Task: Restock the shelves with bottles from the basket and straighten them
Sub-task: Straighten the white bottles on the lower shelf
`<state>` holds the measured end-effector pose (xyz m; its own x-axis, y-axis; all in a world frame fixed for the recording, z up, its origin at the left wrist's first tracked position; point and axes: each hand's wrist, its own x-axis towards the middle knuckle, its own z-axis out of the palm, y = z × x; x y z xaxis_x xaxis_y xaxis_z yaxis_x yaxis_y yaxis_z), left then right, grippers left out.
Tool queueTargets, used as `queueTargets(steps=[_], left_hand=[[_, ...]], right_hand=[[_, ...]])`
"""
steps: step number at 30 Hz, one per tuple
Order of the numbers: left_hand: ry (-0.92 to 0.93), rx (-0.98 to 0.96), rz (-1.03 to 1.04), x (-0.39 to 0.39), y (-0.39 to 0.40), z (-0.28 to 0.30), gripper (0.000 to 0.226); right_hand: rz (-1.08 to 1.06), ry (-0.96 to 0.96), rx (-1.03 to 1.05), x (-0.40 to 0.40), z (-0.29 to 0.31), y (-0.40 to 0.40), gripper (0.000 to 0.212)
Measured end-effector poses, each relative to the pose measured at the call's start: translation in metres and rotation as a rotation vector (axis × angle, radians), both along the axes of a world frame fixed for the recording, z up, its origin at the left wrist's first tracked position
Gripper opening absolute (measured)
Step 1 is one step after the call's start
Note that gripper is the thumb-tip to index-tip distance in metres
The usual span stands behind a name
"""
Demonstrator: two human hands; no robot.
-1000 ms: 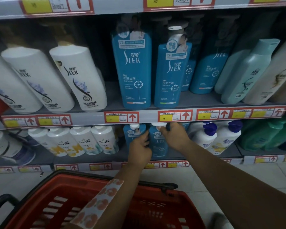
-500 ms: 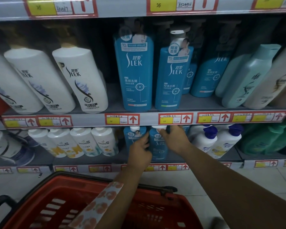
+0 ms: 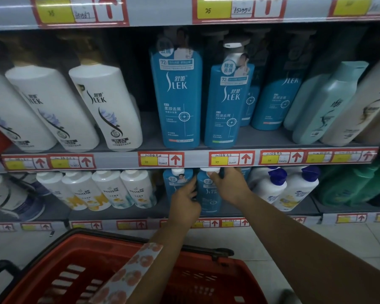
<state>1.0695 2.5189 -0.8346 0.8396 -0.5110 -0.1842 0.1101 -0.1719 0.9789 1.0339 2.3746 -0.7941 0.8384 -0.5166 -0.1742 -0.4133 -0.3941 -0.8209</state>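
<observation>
The red basket (image 3: 79, 268) fills the lower left of the frame; you can't see any bottles in it. On the lower shelf (image 3: 130, 212) at centre, your right hand (image 3: 230, 187) grips the small blue bottle (image 3: 208, 194) near its white cap, while your left hand (image 3: 184, 201) curls against its left side.

Left hand (image 3: 185, 202): reached forward, fingers curled against a small blue bottle (image 3: 207, 194).
Right hand (image 3: 230, 187): thumb and fingers pinching its white cap.
Arms: both outstretched; patterned sleeve on the left.
</observation>
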Motion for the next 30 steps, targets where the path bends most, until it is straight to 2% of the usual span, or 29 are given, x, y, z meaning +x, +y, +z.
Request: queueTargets(steps=[4, 7, 11, 14, 18, 21, 23, 27, 30], left_hand=[[-0.018, -0.015, 0.051, -0.004, 0.000, 0.003, 0.070], [-0.235, 0.078, 0.097, -0.011, 0.000, 0.011, 0.065], [-0.537, 0.159, 0.235, -0.026, -0.003, 0.024, 0.059], [-0.690, 0.179, 0.231, -0.042, -0.007, 0.028, 0.053], [-0.637, 0.190, 0.095, -0.062, -0.023, 0.029, 0.051], [-0.490, 0.277, -0.093, -0.075, -0.046, 0.030, 0.058], [-0.385, 0.338, -0.187, -0.084, -0.064, 0.039, 0.067], [-0.079, 0.387, -0.299, -0.095, -0.105, 0.047, 0.071], [-0.078, 0.467, -0.338, -0.091, -0.131, 0.023, 0.063]], right_hand=[[0.084, 0.003, -0.020, -0.006, 0.005, -0.001, 0.039], [0.199, 0.004, -0.113, -0.021, 0.017, -0.001, 0.053], [0.388, 0.057, -0.555, -0.058, 0.033, -0.005, 0.078], [0.430, 0.089, -0.708, -0.085, 0.044, -0.020, 0.076], [0.327, 0.079, -0.757, -0.114, 0.057, -0.057, 0.049], [0.168, 0.088, -0.701, -0.127, 0.060, -0.086, 0.038], [0.098, 0.140, -0.622, -0.130, 0.059, -0.100, 0.039], [0.118, 0.257, -0.494, -0.126, 0.046, -0.113, 0.054], [0.126, 0.311, -0.420, -0.114, 0.036, -0.115, 0.071]])
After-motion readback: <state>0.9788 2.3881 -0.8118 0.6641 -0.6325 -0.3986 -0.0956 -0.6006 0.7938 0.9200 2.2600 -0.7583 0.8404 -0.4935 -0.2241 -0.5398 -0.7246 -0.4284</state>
